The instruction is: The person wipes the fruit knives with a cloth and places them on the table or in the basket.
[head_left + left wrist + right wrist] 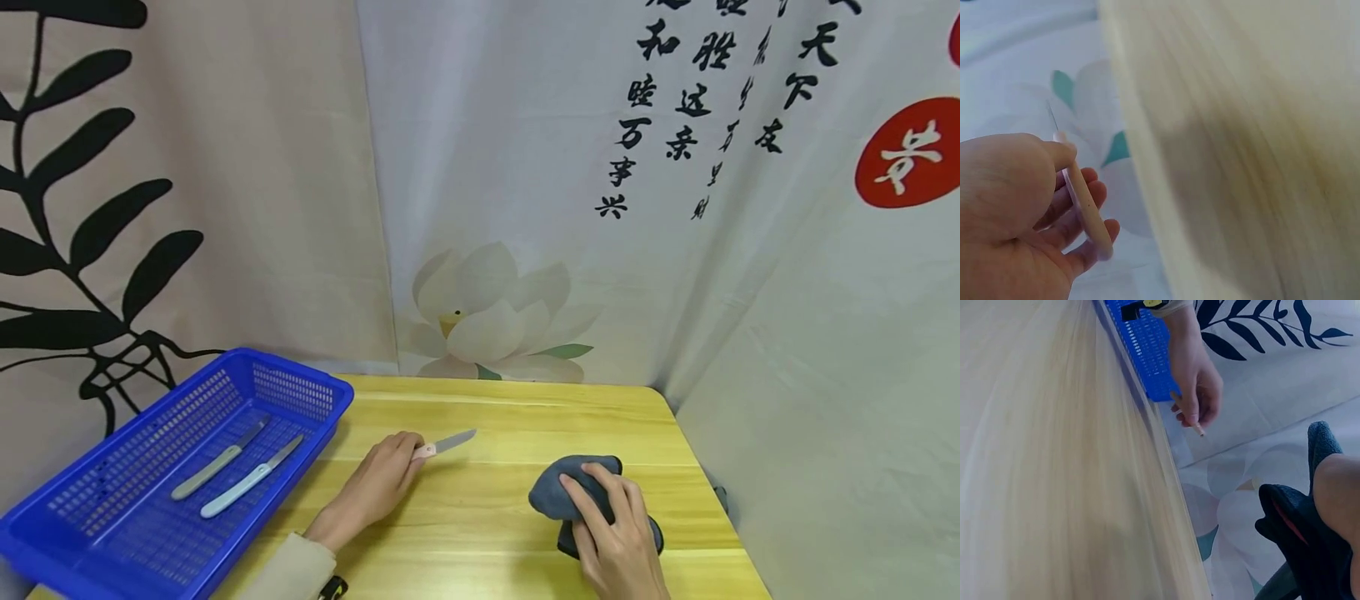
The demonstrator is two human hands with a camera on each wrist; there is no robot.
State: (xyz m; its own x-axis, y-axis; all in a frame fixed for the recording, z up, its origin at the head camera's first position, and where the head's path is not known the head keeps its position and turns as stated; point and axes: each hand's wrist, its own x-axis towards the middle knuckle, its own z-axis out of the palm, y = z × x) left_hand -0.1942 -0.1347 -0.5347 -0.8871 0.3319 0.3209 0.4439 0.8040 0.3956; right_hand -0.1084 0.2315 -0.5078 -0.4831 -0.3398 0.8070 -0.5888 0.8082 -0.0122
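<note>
My left hand [382, 475] grips a small knife [450, 442] by its pale pink handle, the blade pointing right over the table. In the left wrist view the thumb presses the knife handle [1088, 209] against the curled fingers. On the right side, my right hand [618, 533] holds a folded dark grey-blue cloth [558, 493], its fingers spread over the top and bent round it. The cloth [1291, 519] shows bunched up in the right wrist view, with a bit of red inside a fold. Hand and cloth are apart from the knife.
A blue plastic basket [341, 400] stands at the left of the yellow wooden table [465, 533]. Inside lie two knives, one with a greenish handle [206, 473], one with a light blue handle [236, 492]. A printed curtain [510, 167] hangs behind the table.
</note>
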